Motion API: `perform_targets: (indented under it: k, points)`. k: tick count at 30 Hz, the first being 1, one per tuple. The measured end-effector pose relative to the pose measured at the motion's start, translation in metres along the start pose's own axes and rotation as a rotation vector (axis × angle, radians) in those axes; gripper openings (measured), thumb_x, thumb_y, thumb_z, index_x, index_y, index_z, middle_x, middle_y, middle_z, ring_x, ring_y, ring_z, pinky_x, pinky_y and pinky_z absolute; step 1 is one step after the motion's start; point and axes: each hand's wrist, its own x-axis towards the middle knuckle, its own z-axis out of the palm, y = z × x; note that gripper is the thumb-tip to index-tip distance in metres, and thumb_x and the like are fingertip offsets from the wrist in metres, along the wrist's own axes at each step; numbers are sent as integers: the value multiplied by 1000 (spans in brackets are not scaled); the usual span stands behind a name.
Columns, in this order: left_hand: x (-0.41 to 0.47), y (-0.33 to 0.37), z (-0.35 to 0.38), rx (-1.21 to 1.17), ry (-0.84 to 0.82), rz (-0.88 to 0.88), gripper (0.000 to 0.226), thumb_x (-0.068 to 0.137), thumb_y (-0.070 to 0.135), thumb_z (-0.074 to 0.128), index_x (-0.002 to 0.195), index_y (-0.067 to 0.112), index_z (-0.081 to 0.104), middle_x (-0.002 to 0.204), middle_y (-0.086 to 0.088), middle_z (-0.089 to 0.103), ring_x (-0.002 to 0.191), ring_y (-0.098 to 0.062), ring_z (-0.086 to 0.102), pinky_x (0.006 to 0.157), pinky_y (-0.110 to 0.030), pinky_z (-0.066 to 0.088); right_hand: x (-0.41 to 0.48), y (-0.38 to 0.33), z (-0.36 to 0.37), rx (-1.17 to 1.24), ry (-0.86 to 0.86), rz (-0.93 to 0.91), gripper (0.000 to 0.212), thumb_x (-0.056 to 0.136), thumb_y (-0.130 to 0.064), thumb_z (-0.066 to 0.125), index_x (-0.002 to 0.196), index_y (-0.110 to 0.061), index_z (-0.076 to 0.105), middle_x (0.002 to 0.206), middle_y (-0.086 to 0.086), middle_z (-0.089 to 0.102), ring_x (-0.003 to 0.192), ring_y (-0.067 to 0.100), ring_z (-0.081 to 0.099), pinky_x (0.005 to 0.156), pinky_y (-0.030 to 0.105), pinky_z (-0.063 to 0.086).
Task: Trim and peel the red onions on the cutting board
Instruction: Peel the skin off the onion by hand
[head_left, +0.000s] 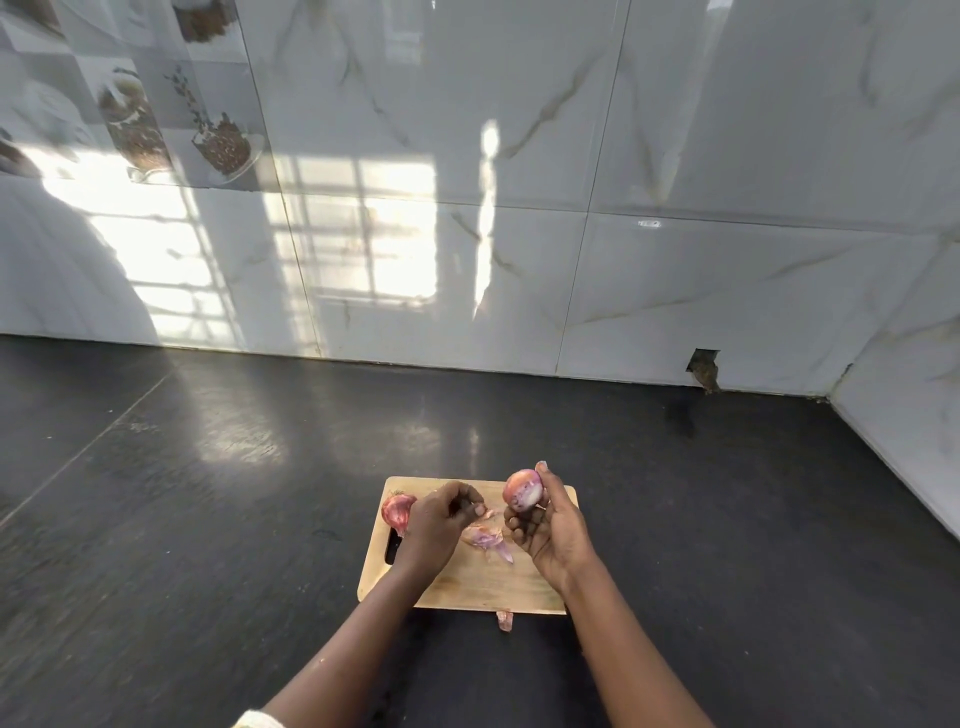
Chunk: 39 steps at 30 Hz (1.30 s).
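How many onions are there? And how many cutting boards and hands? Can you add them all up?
Onions: 2, the held onion and the unpeeled onion
Cutting boards: 1, the cutting board
Hands: 2, the left hand and the right hand
Total: 5

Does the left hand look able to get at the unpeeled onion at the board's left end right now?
Probably yes. The left hand is right beside the unpeeled onion on the cutting board, with nothing between them. Its curled fingers may pinch a peel scrap; I cannot tell.
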Motion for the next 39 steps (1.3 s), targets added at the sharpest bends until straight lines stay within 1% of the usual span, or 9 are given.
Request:
perform_targets:
  k: [3, 6, 9, 13, 18, 23, 29, 33, 39]
  points:
    - [0, -2, 2, 97, -25, 26, 15, 83, 8, 64, 94, 15, 72, 92, 6, 69, 88, -7, 63, 81, -14, 46, 0, 1, 1, -41, -6, -25, 49, 86, -44, 60, 107, 0, 60, 62, 10, 63, 50, 16, 57, 48, 26, 51]
    - [-1, 3, 4, 96, 37, 59, 22, 87, 12, 60, 107, 15, 69, 106, 8, 67, 99, -3, 60, 88, -11, 43, 0, 4, 2, -59, -35, -51, 73, 81, -44, 66, 134, 1, 45, 71, 14, 66, 57, 19, 62, 54, 29, 54]
    - [-4, 13, 4, -13, 84, 52, 25, 88, 17, 59, 113, 17, 66, 111, 5, 67, 104, -3, 60, 92, -18, 46, -1, 6, 0, -53, -64, -89, 76, 83, -36, 67, 143, -1, 33, 83, 19, 65, 65, 22, 65, 58, 30, 56]
    - [-3, 21, 8, -57, 88, 29, 25, 85, 20, 62, 110, 17, 67, 103, 5, 69, 94, -2, 64, 81, -15, 51, -3, 6, 1, -74, -106, -104, 53, 76, -32, 68, 113, 3, 54, 78, 13, 63, 69, 22, 64, 61, 29, 56]
    - [2, 22, 11, -384, 40, -160, 22, 81, 14, 67, 103, 7, 69, 94, -7, 73, 88, -15, 69, 83, -33, 55, -3, 5, -1, -37, -134, -106, 22, 88, -21, 61, 98, -3, 53, 74, 10, 67, 67, 20, 67, 61, 29, 57]
    - [2, 22, 12, -575, 8, -258, 17, 79, 10, 68, 96, 8, 70, 87, -10, 73, 89, -24, 68, 85, -35, 54, 0, 6, -1, -53, -159, -129, 15, 88, -18, 60, 85, -8, 49, 82, 16, 67, 73, 25, 67, 63, 31, 58]
    - [2, 23, 10, -580, 2, -249, 14, 83, 7, 64, 96, 7, 69, 90, -8, 73, 90, -21, 68, 84, -32, 55, 3, 7, -3, -64, -176, -141, 22, 80, -22, 64, 83, -9, 47, 83, 18, 67, 73, 28, 66, 68, 35, 58]
    - [3, 21, 8, -536, 39, -233, 16, 84, 3, 60, 98, 3, 69, 88, -10, 72, 90, -25, 68, 85, -34, 55, 2, 6, -2, -66, -169, -141, 15, 91, -14, 56, 82, -9, 46, 75, 14, 67, 65, 23, 65, 62, 31, 58]
    - [1, 22, 8, -585, 44, -220, 13, 83, 12, 64, 92, 7, 72, 89, -14, 72, 89, -26, 69, 84, -35, 55, -1, 3, -1, -39, -179, -134, 15, 92, -13, 55, 81, -8, 45, 75, 15, 66, 61, 22, 65, 60, 30, 57]
